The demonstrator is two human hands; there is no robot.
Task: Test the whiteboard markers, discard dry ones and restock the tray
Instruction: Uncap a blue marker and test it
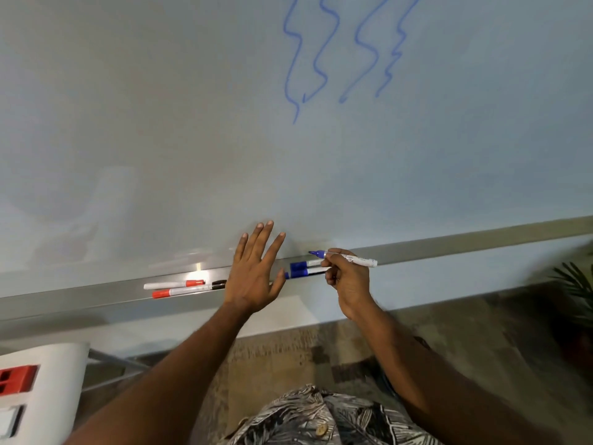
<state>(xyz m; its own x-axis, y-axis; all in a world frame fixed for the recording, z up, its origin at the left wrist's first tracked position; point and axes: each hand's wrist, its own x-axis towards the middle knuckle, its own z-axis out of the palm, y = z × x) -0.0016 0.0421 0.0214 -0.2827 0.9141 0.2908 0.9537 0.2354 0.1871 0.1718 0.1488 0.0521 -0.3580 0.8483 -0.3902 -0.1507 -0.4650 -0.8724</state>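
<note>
Two hands work at the foot of a whiteboard in the head view, where four wavy blue lines run down the upper board. The right hand pinches an uncapped blue marker between curled fingers and thumb, its tip pointing left just above the tray. The left hand holds nothing, fingers straight and spread, palm toward the board over the tray's edge; whether it touches the board cannot be told. Between the hands, two blue-capped markers lie side by side in the tray. Left of the open hand lie two red-capped markers, with a black cap at their right end. A white surface bearing a red block sits at lower left, a plant at far right, and patterned carpet below.
</note>
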